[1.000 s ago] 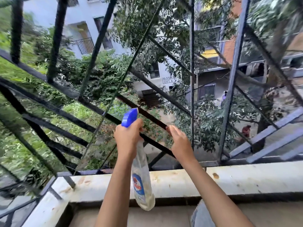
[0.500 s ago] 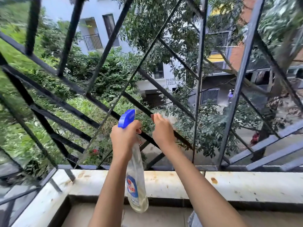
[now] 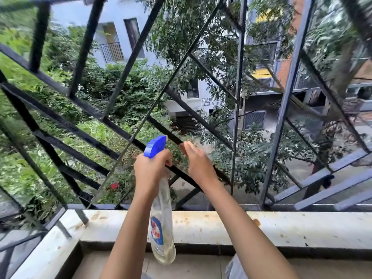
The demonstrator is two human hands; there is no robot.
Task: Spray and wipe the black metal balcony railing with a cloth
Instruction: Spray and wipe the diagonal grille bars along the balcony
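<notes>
Railing (image 3: pixel 84 106) bar under blurred right hand (image 3: pixel 198 164), grip unclear; left hand (image 3: pixel 150 174) clamps spray bottle (image 3: pixel 162 224); stained ledge (image 3: pixel 302 228) below.

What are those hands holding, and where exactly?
Left hand grips the spray bottle by its neck, below the blue trigger. Right hand, blurred at the railing: cannot tell.

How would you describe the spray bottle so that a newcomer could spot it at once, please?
Find the black railing above the pale, stained ledge. In front of its lower middle, the left hand grips the spray bottle by the neck, and its body hangs across the ledge. Nothing else there is clear plastic with a bright blue trigger head and a blue label.
</notes>
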